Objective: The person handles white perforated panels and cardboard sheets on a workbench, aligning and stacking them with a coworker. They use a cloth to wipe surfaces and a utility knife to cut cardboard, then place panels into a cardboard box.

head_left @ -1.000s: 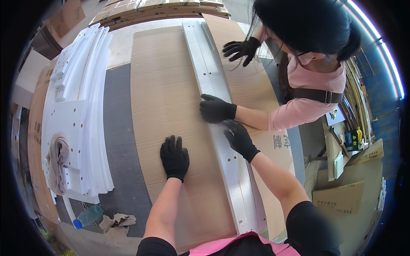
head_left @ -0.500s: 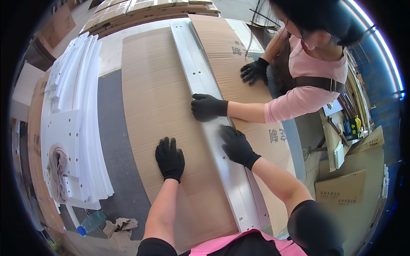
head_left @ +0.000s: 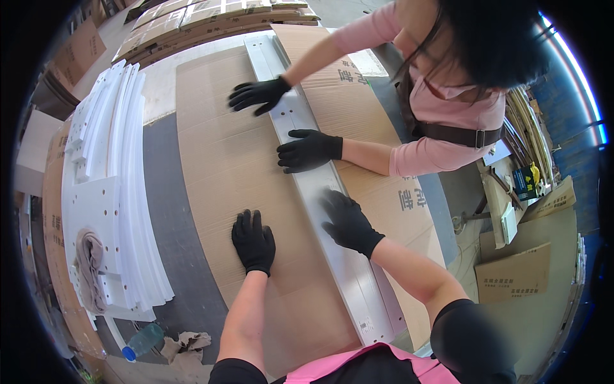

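My left hand, in a black glove, lies flat on the brown cardboard sheet with its fingers stretched out. Long white panels with drilled holes are stacked lengthwise on the cardboard. On this stack rests my right hand, also gloved in black; its fingers are apart and partly smeared by motion. Neither of my hands grips anything. Across from me, a co-worker in a pink top has one gloved hand on the panels. The co-worker's other hand is stretched over the panels' far part, reaching past their left edge.
At left stand stacked white boards with a crumpled cloth on top. A plastic bottle and scrap paper lie near the front left. Flat cartons are piled at the far end. More cardboard leans at right.
The co-worker's far hand has swung left from the cardboard's right side to over the panels. The nearer one has shifted slightly. My right hand has slid a little left; my left hand stays put.
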